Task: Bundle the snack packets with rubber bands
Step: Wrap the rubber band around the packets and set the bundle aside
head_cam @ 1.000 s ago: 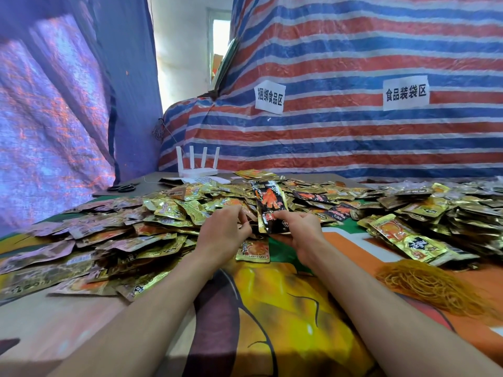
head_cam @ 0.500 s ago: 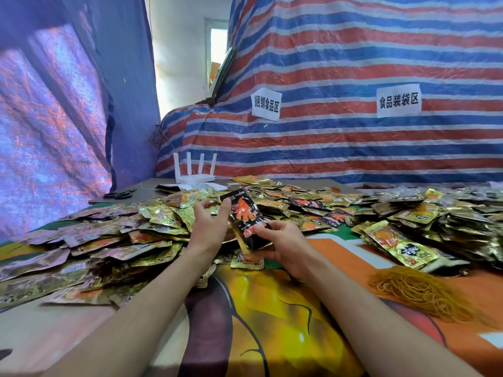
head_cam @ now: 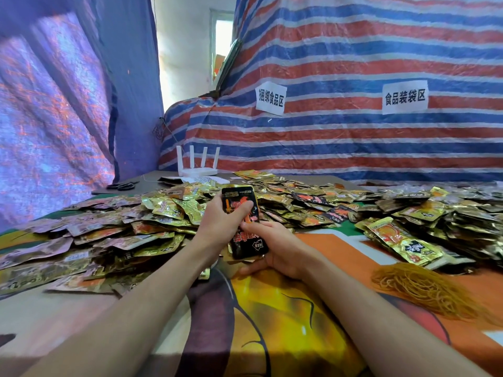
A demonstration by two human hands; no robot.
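A red, white and blue striped tarp fills the upper right of the frame. Below it, gold snack packets lie heaped across a table from edge to edge. A pile of rubber bands sits at lower right. At centre, the left hand and right hand grip black packets, fingers curled around them.
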